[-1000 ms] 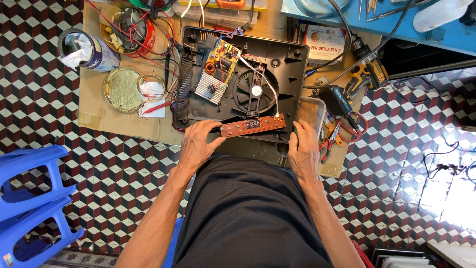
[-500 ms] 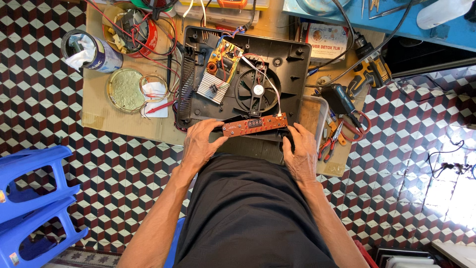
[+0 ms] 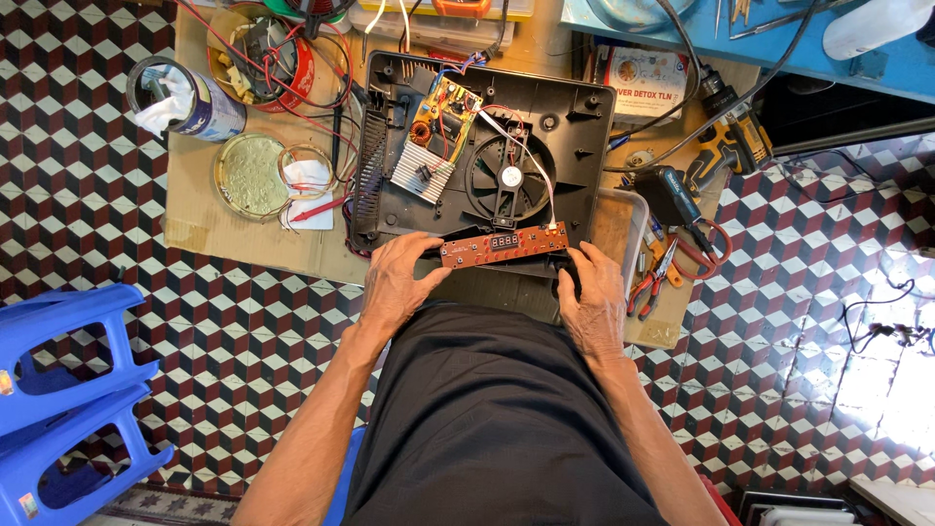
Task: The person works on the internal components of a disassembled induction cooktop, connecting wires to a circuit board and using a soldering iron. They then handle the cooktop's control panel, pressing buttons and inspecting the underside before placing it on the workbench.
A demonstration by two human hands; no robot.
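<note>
Red control board (image 3: 504, 244), long and narrow with a small dark display at its middle, is seen in the head view lying across the near edge of an opened black plastic appliance base (image 3: 584, 117), at about 12 o'clock from the person's dark lap. It is held at both ends. The left hand (image 3: 397, 282) is placed at the board's 9 o'clock end, fingers curled around that end and the casing edge beneath it; the right hand (image 3: 591, 292) is set at the 3 o'clock end, fingers bent over the edge in a loose grasp. How firmly either hand is closed cannot be told from above.

Inside the base, a round black fan (image 3: 509, 178) is seen just beyond the board at 12 o'clock, with a finned metal heat sink (image 3: 421, 172) and a yellow circuit board (image 3: 446, 105) at 10 to 11 o'clock of the fan. A white ribbon cable (image 3: 531, 156) is run from the yellow board across the fan to the red board's right end.

The base is rested on a sheet of cardboard (image 3: 195, 219) laid over the patterned tile floor. At 9 o'clock of the base a round tin lid (image 3: 248, 175) is placed, and at 10 o'clock a tin can stuffed with paper (image 3: 185, 97). At 3 o'clock a cordless drill (image 3: 730, 146) and red-handled pliers (image 3: 653, 278) are found. Blue plastic stools (image 3: 68, 390) are stacked at 8 o'clock of the frame.
</note>
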